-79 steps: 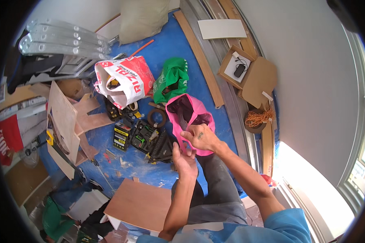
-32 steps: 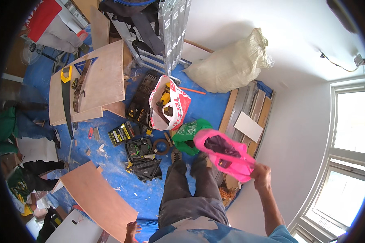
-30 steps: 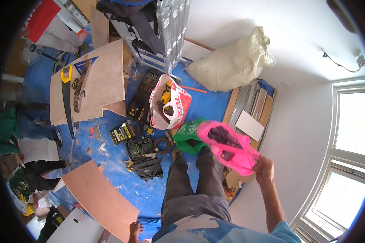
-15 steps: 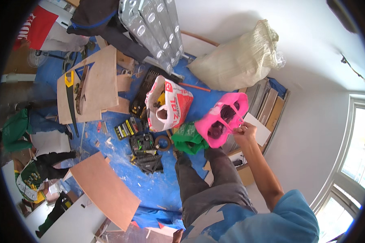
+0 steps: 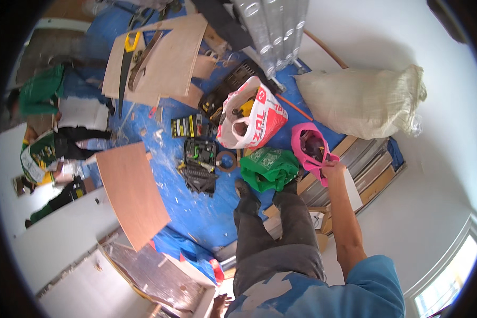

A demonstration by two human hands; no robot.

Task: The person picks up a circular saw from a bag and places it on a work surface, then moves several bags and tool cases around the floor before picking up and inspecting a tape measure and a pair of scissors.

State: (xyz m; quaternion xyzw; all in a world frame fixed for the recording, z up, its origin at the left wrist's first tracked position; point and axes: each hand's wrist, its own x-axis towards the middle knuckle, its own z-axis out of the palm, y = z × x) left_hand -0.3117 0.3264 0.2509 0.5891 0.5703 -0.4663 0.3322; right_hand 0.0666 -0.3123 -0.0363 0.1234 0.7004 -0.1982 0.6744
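My right hand (image 5: 332,169) is closed on the edge of a pink cloth bag (image 5: 302,131), by its handle. Dark items (image 5: 312,146) show inside the bag's opening, too unclear to name. Just left of it, by my feet, a green bag (image 5: 273,165) slumps on the floor. Beyond that stands a white and red carrier bag (image 5: 270,119) with yellow and dark tools in it. My left hand (image 5: 221,304) hangs low at the bottom edge, fingers apart, holding nothing.
Open tool cases (image 5: 200,153) and a roll of tape (image 5: 227,161) lie on the blue floor sheet (image 5: 185,217). A handsaw (image 5: 124,79) rests on plywood (image 5: 169,69). A large sack (image 5: 360,100) and stacked boards (image 5: 365,169) line the wall. People work at the left.
My right hand has lowered the pink bag toward the floor beside the green bag, and its opening looks narrower. The whole view has turned and shifted.
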